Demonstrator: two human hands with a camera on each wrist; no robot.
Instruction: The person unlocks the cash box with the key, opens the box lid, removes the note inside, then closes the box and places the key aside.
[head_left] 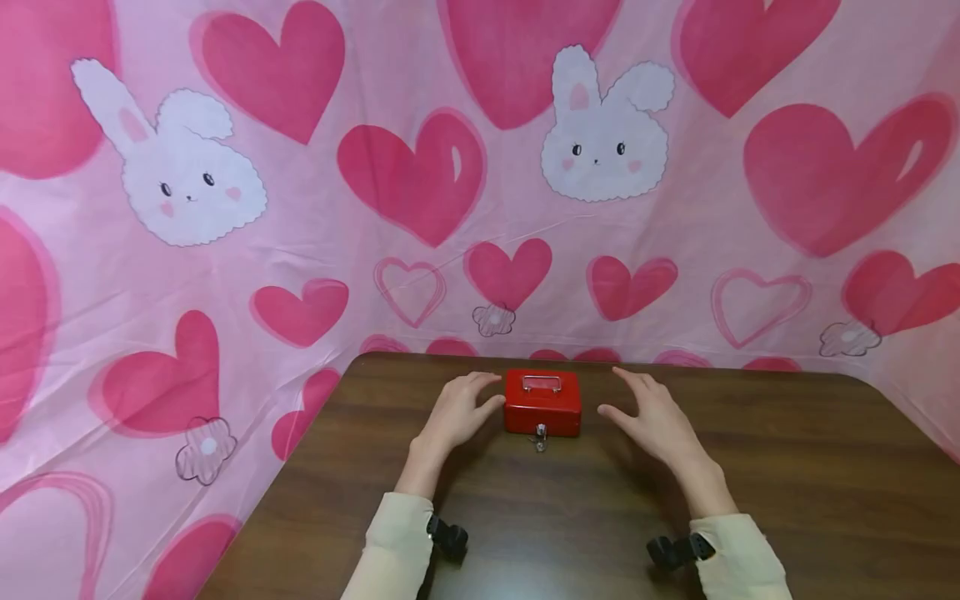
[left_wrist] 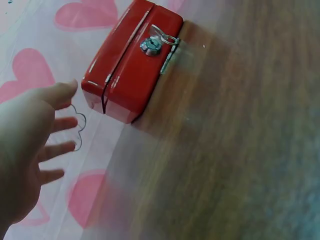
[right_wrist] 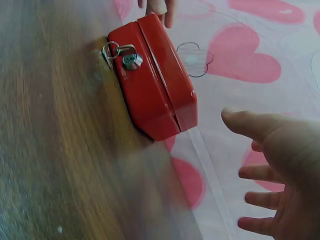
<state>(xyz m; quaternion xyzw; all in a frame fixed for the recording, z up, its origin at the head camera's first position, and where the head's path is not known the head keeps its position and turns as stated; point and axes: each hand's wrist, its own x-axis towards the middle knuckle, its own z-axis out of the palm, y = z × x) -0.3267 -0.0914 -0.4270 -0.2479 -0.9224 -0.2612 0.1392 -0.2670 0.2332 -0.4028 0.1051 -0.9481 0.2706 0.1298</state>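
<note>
A small red cash box (head_left: 542, 403) with a metal handle (head_left: 542, 383) on its lid stands on the table, lid down. Its lock (left_wrist: 150, 46) faces the person, and keys (head_left: 539, 442) on a ring hang from it. To the left of the box, my left hand (head_left: 457, 411) has its fingers and thumb spread, fingertips close by the box's side. My right hand (head_left: 654, 417) is held apart from the box on the right, thumb and fingers likewise spread, with nothing in it.
The brown wooden table (head_left: 810, 467) reaches to a pink cloth backdrop (head_left: 420, 67) printed with hearts and rabbits. Each forearm wears a black wrist camera, one on the left (head_left: 448, 538) and one on the right (head_left: 678, 552).
</note>
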